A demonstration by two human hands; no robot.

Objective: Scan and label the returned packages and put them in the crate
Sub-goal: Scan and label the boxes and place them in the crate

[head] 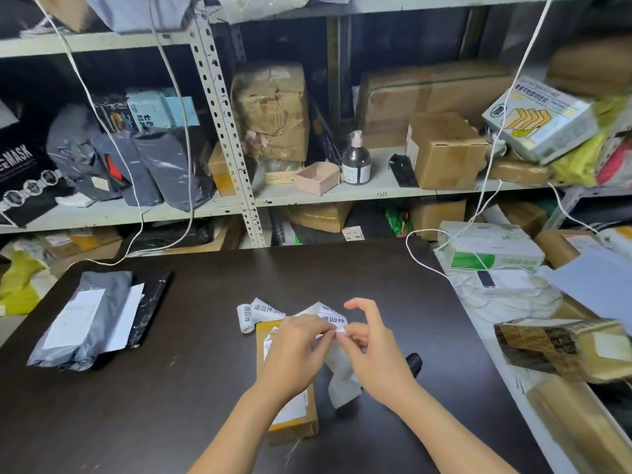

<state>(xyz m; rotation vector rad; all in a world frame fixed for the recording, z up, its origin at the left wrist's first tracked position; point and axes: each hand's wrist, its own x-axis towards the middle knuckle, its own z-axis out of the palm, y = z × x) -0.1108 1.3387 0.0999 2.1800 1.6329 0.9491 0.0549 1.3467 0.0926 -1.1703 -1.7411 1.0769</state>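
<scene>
On near centre of dark table [205, 388]: brown package [294, 415] lying flat, partly under left hand [294, 350]. Left hand and right hand [376, 354] both pinching white label strip [333, 319] over package's far end. Black scanner [414, 362] just right, partly hidden. Label roll [245, 319] just beyond package. Grey mailers [82, 323] far left. Cluttered shelving [376, 191] behind.

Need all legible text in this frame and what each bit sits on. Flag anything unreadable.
"退回件": label strip, repeated along it and on the roll.
"MASK": black box, far left.
Too blurred to read: print on the bread box, the blue pack and the green-white box; also the labels on the grey bag and the brown parcel.
</scene>
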